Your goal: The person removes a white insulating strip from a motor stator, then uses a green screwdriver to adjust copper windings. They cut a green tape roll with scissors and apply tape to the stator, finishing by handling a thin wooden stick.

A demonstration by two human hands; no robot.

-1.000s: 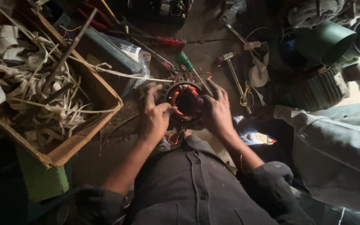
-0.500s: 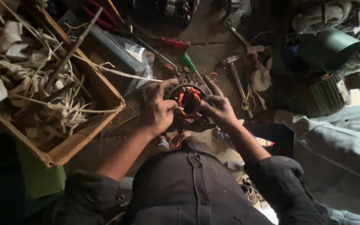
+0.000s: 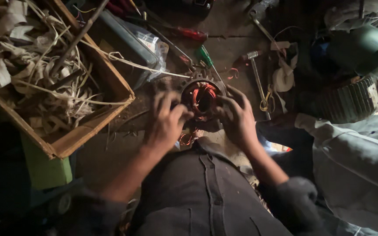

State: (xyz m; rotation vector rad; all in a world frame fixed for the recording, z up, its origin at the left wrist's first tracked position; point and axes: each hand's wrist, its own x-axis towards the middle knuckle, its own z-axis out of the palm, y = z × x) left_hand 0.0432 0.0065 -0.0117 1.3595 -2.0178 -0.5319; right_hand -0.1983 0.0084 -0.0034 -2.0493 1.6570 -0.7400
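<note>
A round metal motor stator [image 3: 201,95] with copper wire windings inside lies on the dark floor in front of me. My left hand [image 3: 166,119] grips its left side, blurred by motion. On the right side my right hand [image 3: 238,117] holds the rim, fingers spread over the edge. Loose copper wire [image 3: 185,139] trails below the stator, near my lap.
A wooden box [image 3: 93,126] full of pale strips and cords stands at the left. Screwdrivers with red [image 3: 191,33] and green [image 3: 204,56] handles and a small hammer [image 3: 255,70] lie beyond the stator. A finned motor housing [image 3: 351,99] and another person's pale sleeve [image 3: 355,153] are at the right.
The view has shifted slightly. Both hands stay on the stator; my left hand has moved along its left edge and is now blurred.
</note>
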